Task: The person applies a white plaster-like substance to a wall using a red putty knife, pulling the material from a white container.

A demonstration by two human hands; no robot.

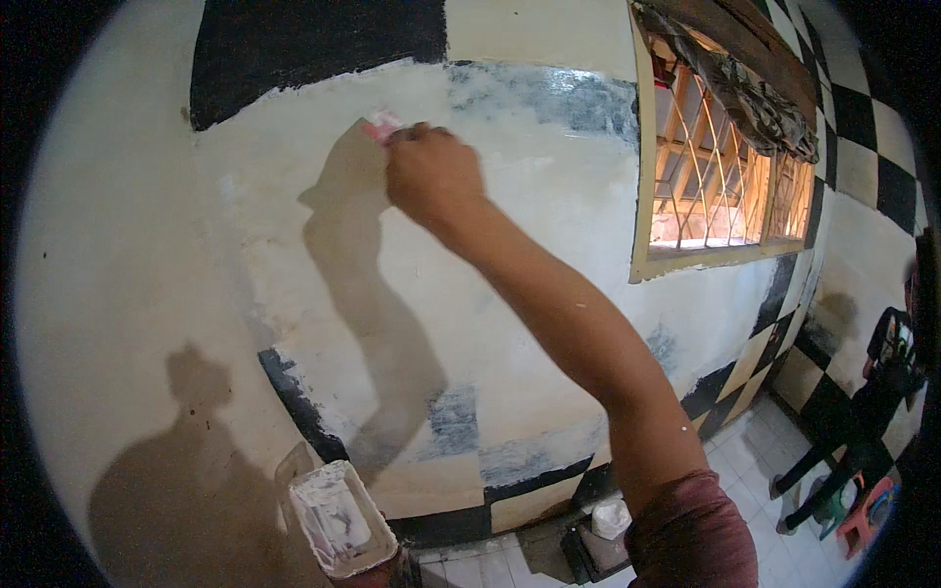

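Note:
My right hand [431, 176] is raised against the wall [529, 216], its fingers closed round a small pink tool [377, 127] smeared with white paste. The tool's exact kind is hard to make out. Thin white coating covers much of the wall, and dark squares show through it in places. At the lower edge, a rectangular white tub [368, 534] with paste inside and on its rim is held tilted. My left hand [392, 570] supports it from below, mostly hidden by the tub and the picture's edge.
A barred window [706, 176] with a bunched dark curtain [755, 108] is at the upper right. Below stand a dark box-like object [588, 557] and a white bag-like item [611, 517]. A person in black [867, 407] stands at the far right, near a red stool [867, 514].

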